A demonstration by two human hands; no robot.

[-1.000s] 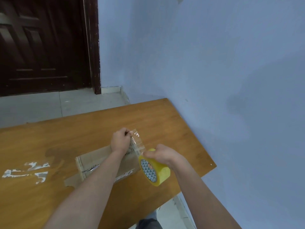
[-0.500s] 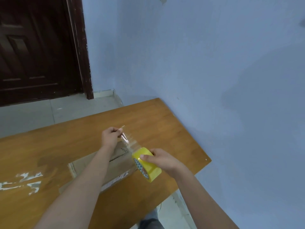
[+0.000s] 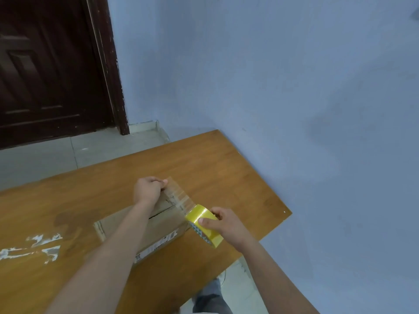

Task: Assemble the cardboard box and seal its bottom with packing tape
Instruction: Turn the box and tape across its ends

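1. The cardboard box [image 3: 145, 227] lies on the wooden surface [image 3: 226, 168], its flaps closed along a dark seam, with a printed label on the side facing the person.
2. The left hand [image 3: 147, 190] reaches over the box and pinches the free end of the clear tape strip [image 3: 179, 196] at the box's far end.
3. The right hand [image 3: 223, 223] grips the yellow tape roll [image 3: 204, 224], just beside the box's right end, thumb on the roll's outer face.
4. The strip stretches taut from the roll to the left fingers, above the box's far right corner.
5. White scuff marks [image 3: 34, 248] sit on the surface, left of the box.
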